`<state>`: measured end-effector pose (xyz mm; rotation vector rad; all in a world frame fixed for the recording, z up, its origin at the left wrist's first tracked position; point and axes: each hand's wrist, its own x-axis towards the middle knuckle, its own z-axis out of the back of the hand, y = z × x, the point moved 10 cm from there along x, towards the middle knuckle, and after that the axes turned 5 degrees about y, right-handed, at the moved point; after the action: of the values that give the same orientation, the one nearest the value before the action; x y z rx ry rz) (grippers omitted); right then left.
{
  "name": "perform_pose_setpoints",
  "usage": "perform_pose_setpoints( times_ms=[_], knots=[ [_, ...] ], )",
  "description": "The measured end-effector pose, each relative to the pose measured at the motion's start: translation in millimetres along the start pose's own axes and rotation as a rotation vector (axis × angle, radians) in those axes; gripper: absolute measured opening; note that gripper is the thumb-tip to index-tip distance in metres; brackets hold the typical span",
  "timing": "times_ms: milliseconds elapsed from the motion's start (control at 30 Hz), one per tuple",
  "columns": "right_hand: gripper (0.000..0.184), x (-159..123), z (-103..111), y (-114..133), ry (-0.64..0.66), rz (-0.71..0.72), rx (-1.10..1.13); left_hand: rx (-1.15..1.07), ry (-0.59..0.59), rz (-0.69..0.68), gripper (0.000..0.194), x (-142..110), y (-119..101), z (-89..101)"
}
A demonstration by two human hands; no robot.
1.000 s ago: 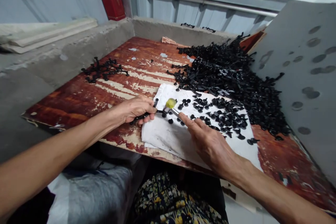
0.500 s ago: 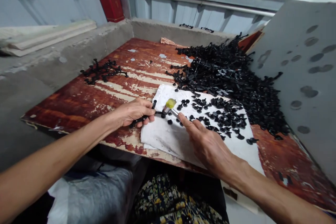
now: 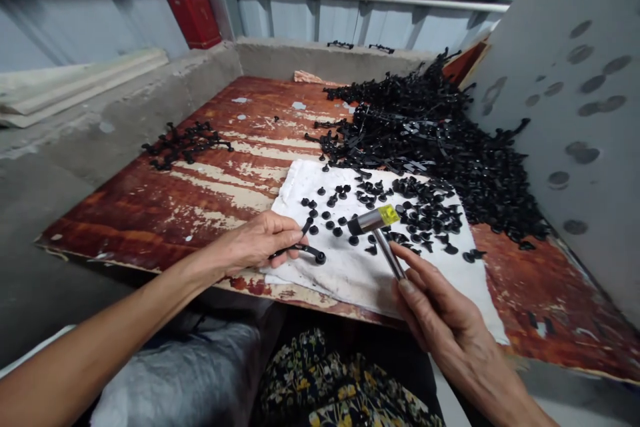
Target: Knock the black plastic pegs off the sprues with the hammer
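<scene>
My left hand (image 3: pixel 267 240) is closed around a black branched plastic part (image 3: pixel 306 250), one arm of it pointing up and another reaching right over the white cloth (image 3: pixel 340 283). A round end sits at the tip of the right-hand arm. My right hand (image 3: pixel 440 313) grips a small mallet (image 3: pixel 371 220) by its metal handle. The mallet's head has one black face and one yellow face, and it is raised off the cloth, apart from the black part. Many small black round-headed pegs (image 3: pixel 420 213) lie loose on the cloth.
A big heap of black plastic parts (image 3: pixel 400 127) covers the table's right rear, beside a grey spotted panel (image 3: pixel 570 133). A smaller group of black parts (image 3: pixel 187 143) lies at the left on the worn red-brown table (image 3: pixel 125 203). A concrete ledge (image 3: pixel 200 83) borders the table.
My right hand has lifted the mallet off the black part and drawn it back to the right. My left hand has shifted slightly, the part's end now lower and nearer me. The view has tilted.
</scene>
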<state>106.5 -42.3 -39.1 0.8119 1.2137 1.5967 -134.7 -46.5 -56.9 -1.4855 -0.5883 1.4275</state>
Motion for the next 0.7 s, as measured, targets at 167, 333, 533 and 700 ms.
perform_pose_setpoints(
  times_ms=[167,333,533,700],
  knots=[
    [0.045,1.4,0.5,-12.9,0.008,-0.056,0.032,-0.024,-0.007,0.036,0.032,4.8,2.6,-2.1],
    [0.043,6.6,-1.7,-10.8,0.040,-0.041,0.022,0.005,-0.007,0.056,0.029,5.8,3.5,-2.2],
    [0.044,6.4,-1.3,-8.1,0.041,-0.017,-0.009,0.011,-0.010,0.060,0.028,5.9,3.3,-1.7],
    [0.044,6.6,-2.9,-7.4,0.059,0.007,-0.064,-0.001,-0.013,0.069,0.028,6.0,1.7,-2.6]
  ],
)
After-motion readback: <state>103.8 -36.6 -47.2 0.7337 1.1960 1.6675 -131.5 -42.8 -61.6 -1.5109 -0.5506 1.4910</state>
